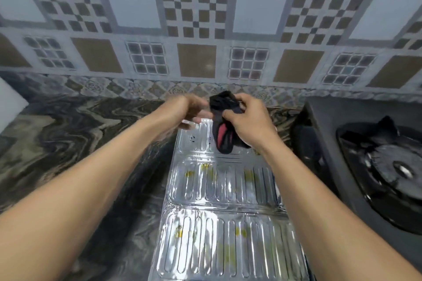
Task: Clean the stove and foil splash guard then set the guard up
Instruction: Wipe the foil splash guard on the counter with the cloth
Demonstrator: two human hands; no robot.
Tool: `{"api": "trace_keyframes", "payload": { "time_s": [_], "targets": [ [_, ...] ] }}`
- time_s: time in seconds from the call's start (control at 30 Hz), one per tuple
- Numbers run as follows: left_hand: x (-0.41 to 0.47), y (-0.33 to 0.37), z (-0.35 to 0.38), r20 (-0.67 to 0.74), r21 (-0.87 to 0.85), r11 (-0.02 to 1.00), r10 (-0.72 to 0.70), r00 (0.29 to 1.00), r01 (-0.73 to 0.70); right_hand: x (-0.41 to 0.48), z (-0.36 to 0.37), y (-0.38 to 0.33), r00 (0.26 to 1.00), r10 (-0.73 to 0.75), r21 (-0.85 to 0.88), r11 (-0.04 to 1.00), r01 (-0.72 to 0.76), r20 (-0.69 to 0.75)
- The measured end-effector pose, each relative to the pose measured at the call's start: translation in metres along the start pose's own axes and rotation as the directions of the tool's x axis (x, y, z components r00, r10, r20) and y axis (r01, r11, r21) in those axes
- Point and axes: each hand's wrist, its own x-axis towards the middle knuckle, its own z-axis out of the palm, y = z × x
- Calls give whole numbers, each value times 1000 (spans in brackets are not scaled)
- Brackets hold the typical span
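Observation:
The foil splash guard [219, 191] lies flat on the marble counter, its ribbed silver panels running from the near edge toward the wall. Yellow stains dot the middle and near panels. My right hand [246, 116] holds a black cloth with a red patch [222, 134] above the far panel; the cloth hangs down from my fingers. My left hand [187, 109] is beside it with fingers apart, close to the cloth's top end, and seems to hold nothing. The black gas stove [388, 173] stands at the right, with a burner and pan support showing.
The dark swirled marble counter [80, 134] spreads to the left of the guard. A patterned tiled wall [196, 29] rises behind it. A white object [9, 102] shows at the left edge. Something dark [306, 141] sits between the guard and the stove.

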Motion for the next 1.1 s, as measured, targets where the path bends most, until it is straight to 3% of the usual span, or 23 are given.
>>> {"api": "trace_keyframes", "payload": {
  "time_s": [0.07,0.13,0.17,0.27,0.4,0.53,0.63,0.73,1.0,1.1],
  "targets": [
    [28,-24,-14,-102,310,947,119,988,-82,14,9,8,998,-6,-163,987,-5,-67],
    [51,-54,-29,-74,734,673,215,974,-93,25,21,20,994,-41,-353,936,4,-97],
    [58,-67,-35,-21,850,520,199,980,-87,30,29,27,994,-53,-433,901,4,-100],
    [76,-96,-52,139,944,296,37,990,-144,39,60,48,997,-77,-613,789,46,-25],
    [94,-116,-73,288,958,17,-33,957,-288,41,95,69,980,-100,-700,687,194,173],
    [104,-144,-87,352,936,-35,13,936,-351,47,112,100,947,-236,-699,639,321,219],
    [107,-158,-90,368,930,-26,79,927,-367,49,123,125,949,-132,-672,679,297,286],
    [110,-160,-92,381,925,-43,87,920,-379,52,136,128,934,-146,-635,697,332,327],
    [113,-161,-95,368,930,-3,28,929,-368,44,133,133,811,-210,-611,562,557,546],
    [112,-157,-95,359,933,20,11,933,-359,37,116,138,836,-165,-664,536,522,524]
  ]
}}
